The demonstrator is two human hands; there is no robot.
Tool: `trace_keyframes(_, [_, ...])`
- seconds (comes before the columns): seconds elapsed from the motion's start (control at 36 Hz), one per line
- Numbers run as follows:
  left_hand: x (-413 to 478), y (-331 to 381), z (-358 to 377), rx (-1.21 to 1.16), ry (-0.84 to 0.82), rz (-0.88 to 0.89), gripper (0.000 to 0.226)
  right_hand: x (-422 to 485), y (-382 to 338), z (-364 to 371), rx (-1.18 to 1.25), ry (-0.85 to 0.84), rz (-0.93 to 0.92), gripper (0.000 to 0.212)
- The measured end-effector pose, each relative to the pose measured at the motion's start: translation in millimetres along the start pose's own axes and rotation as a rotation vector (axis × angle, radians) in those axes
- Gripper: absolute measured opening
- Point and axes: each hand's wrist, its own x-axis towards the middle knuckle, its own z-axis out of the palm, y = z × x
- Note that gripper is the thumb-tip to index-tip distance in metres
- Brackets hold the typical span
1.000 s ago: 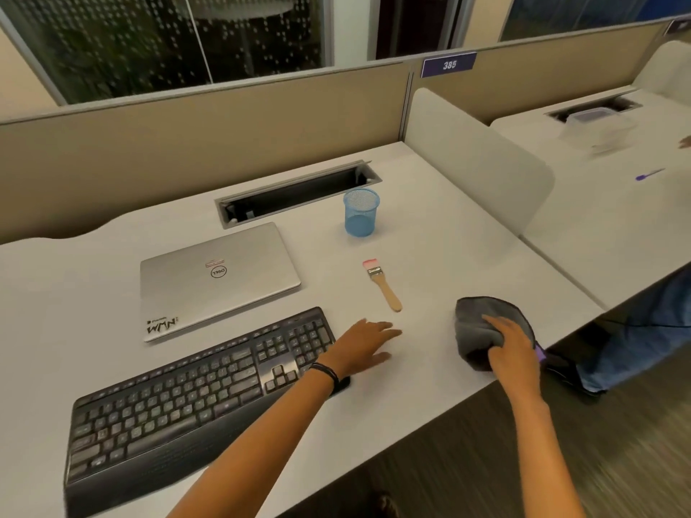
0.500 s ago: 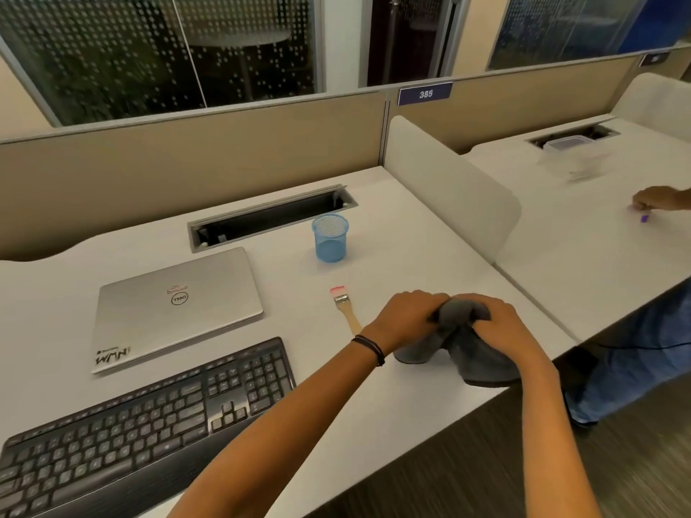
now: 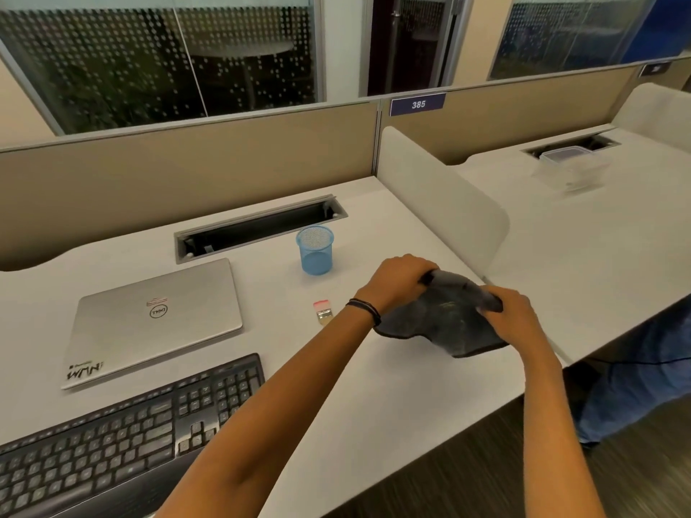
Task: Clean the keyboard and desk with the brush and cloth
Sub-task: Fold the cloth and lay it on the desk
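- At centre right of the head view, both hands now hold the grey cloth just above the white desk. A second ago only the right hand was on it, at the desk's near edge, while the left lay flat beside the keyboard.
- Left hand: its fingers are curled round the cloth's upper left corner.
- Right hand: its fingers pinch the upper right edge. The two grips are further apart than half a second ago, so the bunched cloth is opening and its lower edge hangs free toward the desk.
- Lower left of the frame, the black keyboard lies untouched, partly cut off by the frame edge.
- Left of the left wrist, the small brush lies on the desk. Only its pink-tipped bristles and ferrule show, since the forearm hides the handle.
- Behind these are a closed silver laptop and a blue mesh pen cup, neither of them moved.
- My reading is that the cloth is being spread out ready for wiping. No cleaning of the keyboard or desk has started, and the brush has not been picked up.
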Motion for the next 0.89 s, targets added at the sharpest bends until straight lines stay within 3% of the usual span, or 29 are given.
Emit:
trace_keyframes(0.22, [4.4, -4.2, 8.4, -0.11, 0.245, 0.051, 0.032, 31.5, 6.9, -0.4, 0.007, 0.202, -0.17, 0.029])
trace_keyframes(0.31, [-7.6, -16.2, 27.7, -0.109, 0.263, 0.103, 0.041, 26.5, 16.7, 8.0, 0.064, 0.185, -0.278, 0.042])
trace_keyframes(0.58, [-80.8, -49.9, 116.3, -0.057, -0.174, 0.091, 0.041, -16.2, 90.7, 76.5, 0.011, -0.246, -0.15, 0.067])
trace_keyframes(0.69, [-101.8, -55.4, 138.5, -0.022, -0.363, 0.107, 0.045, -22.6, 94.4, 83.4, -0.108, -0.522, -0.053, 0.067])
trace_keyframes(0.81, [-107.3, -61.6, 131.0, -0.09, -0.42, 0.082, 0.051, -9.7, 67.6, 76.7, -0.286, -0.739, 0.047, 0.063])
trace_keyframes(0.89, [-110.9, -68.7, 116.8, -0.139, -0.399, 0.034, 0.046, 0.8, 39.7, 78.0, -0.281, -0.754, 0.085, 0.062])
